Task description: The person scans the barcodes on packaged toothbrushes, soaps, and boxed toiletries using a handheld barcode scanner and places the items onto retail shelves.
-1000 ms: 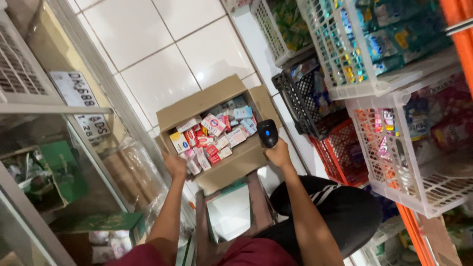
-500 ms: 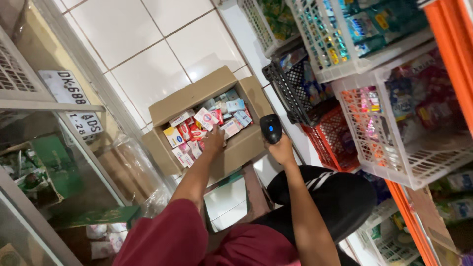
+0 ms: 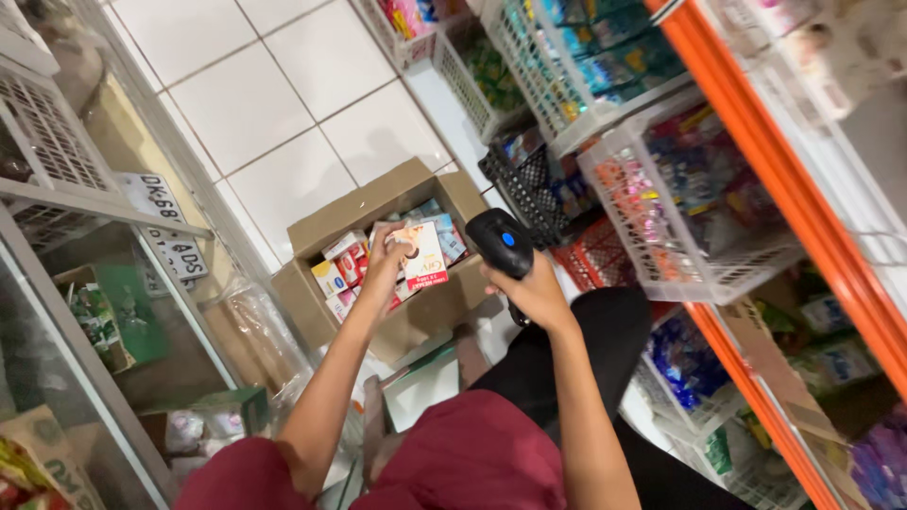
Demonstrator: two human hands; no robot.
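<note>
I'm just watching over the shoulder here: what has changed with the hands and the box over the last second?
The left hand moved from the edge of the cardboard box into it and has lifted out a small white and orange packet. The right hand still holds the black scanner, now beside the packet. The box stayed put.

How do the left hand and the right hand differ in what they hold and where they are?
The left hand holds a small, flat, pale packet lifted above the open cardboard box; the right hand holds a black handheld scanner beside the box, not over it. The left hand pinches the packet from its side; the right hand wraps the scanner's handle. Both arms are bare and outstretched.
</note>
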